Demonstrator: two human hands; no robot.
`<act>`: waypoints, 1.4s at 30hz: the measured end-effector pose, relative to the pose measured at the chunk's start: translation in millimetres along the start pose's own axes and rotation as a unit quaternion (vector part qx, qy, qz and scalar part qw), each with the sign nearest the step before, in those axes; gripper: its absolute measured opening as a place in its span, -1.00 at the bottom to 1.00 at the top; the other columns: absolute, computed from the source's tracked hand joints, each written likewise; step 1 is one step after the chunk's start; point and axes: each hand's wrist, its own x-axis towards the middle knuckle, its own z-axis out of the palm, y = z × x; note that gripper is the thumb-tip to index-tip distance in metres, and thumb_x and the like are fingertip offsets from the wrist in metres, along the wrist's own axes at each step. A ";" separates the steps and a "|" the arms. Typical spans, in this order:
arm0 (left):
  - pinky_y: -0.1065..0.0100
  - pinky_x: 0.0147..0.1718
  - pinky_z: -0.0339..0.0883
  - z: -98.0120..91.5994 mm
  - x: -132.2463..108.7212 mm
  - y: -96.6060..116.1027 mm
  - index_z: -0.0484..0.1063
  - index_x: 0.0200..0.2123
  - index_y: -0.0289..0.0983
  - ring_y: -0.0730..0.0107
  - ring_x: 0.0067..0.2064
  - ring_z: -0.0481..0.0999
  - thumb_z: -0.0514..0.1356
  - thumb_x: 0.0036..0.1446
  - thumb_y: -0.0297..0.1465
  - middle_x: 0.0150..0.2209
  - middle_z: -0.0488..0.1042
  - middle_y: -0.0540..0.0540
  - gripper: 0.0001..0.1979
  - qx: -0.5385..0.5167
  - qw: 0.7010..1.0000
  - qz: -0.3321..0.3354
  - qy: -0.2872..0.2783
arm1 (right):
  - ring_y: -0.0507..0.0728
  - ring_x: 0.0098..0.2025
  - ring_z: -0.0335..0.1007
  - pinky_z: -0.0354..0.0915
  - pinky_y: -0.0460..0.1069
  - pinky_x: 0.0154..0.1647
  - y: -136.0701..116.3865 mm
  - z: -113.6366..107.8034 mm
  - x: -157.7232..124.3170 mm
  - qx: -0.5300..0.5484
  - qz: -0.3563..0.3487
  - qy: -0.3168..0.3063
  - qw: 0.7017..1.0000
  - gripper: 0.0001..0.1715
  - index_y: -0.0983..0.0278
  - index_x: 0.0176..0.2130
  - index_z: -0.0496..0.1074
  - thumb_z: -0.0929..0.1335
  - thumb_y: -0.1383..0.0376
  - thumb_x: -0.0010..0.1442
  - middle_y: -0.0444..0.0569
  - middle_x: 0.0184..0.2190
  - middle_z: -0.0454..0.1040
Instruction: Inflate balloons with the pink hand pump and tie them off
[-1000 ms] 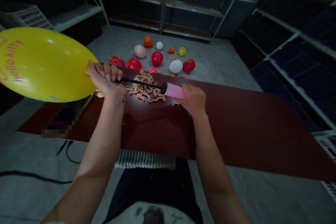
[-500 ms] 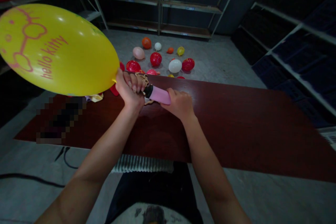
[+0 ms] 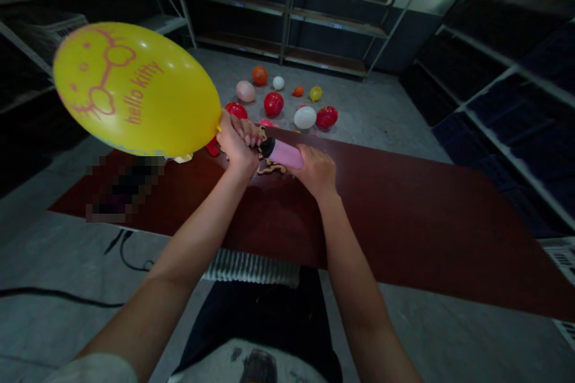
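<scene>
A large yellow balloon (image 3: 171,96) printed with pink "hello kitty" lettering is inflated and points out to the upper left. My left hand (image 3: 240,143) is closed around its neck, and the fingers also reach the black tip of a pink balloon pump (image 3: 286,154). How the tip meets the neck is hidden by my fingers. The pump's other end is wrapped by my right hand (image 3: 318,170). Both hands are above the dark red-brown table (image 3: 404,209). Beneath the pump, tan curly pieces (image 3: 272,169) lie on the tabletop.
Several balloons, including a red one (image 3: 274,104) and a white one (image 3: 305,117), lie on the floor beyond the table. A red flat piece (image 3: 212,146) lies left of my hands. Metal shelves (image 3: 332,63) stand behind; a black cable (image 3: 63,294) runs along the floor.
The camera view has shifted slightly. The yellow balloon appears farther right and somewhat smaller in view. Both hands keep their grips, and more of the tan curly pieces shows.
</scene>
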 end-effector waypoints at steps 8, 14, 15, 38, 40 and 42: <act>0.35 -0.62 -0.21 -10.5 15.8 12.2 -0.11 -0.61 -0.20 0.54 -0.70 -0.14 -0.11 0.50 -0.28 -0.72 -0.17 0.13 -0.45 -0.048 0.998 0.030 0.007 | 0.23 -0.15 0.49 0.16 0.04 -0.16 23.2 0.2 -2.8 -0.054 0.003 0.016 0.998 -0.48 0.28 0.01 0.47 0.37 -0.05 0.28 0.10 -0.14 0.60; 0.36 -0.68 -0.12 -21.2 31.0 38.1 -0.07 -0.62 -0.22 0.54 -0.72 -0.10 0.01 0.41 -0.30 -0.72 -0.11 0.10 -0.48 -0.031 0.997 0.063 0.017 | 0.28 -0.12 0.46 0.15 0.08 -0.15 43.1 -7.4 -4.9 -0.091 0.010 0.029 0.995 -0.52 0.26 0.02 0.46 0.39 0.00 0.25 0.10 -0.14 0.58; 0.36 -0.68 -0.11 -22.5 32.3 42.8 -0.07 -0.62 -0.22 0.54 -0.72 -0.10 0.00 0.40 -0.30 -0.72 -0.11 0.10 -0.48 -0.024 0.997 0.068 0.018 | 0.28 -0.12 0.45 0.15 0.08 -0.14 44.0 -8.6 -5.2 -0.093 0.012 0.032 0.995 -0.52 0.26 0.03 0.46 0.40 0.01 0.25 0.10 -0.14 0.58; 0.43 -0.74 -0.17 15.5 -23.3 9.9 -0.09 -0.69 -0.24 0.56 -0.75 -0.14 -0.13 0.55 -0.27 -0.77 -0.15 0.10 -0.34 -0.022 0.998 -0.057 -0.013 | 0.21 -0.33 0.50 0.04 0.02 -0.38 -9.4 -22.2 -7.0 -0.039 -0.011 -0.051 0.998 -0.57 0.30 -0.13 0.46 0.44 0.05 0.14 0.09 -0.29 0.63; 0.42 -0.74 -0.14 13.2 -22.4 8.6 -0.09 -0.70 -0.24 0.54 -0.75 -0.12 -0.14 0.54 -0.30 -0.77 -0.15 0.09 -0.35 -0.017 0.998 -0.051 -0.018 | 0.20 -0.33 0.49 0.05 0.02 -0.37 -7.1 -18.4 -7.1 -0.032 -0.012 -0.039 0.999 -0.57 0.29 -0.13 0.47 0.42 0.02 0.17 0.07 -0.29 0.62; 0.41 -0.73 -0.13 11.3 -19.8 10.3 -0.09 -0.70 -0.24 0.53 -0.75 -0.11 -0.14 0.54 -0.32 -0.76 -0.14 0.09 -0.35 -0.019 0.999 -0.041 -0.022 | 0.20 -0.29 0.50 0.07 0.03 -0.33 -4.1 -13.7 -6.2 -0.023 -0.017 -0.012 1.000 -0.54 0.28 -0.11 0.47 0.40 -0.03 0.21 0.05 -0.27 0.62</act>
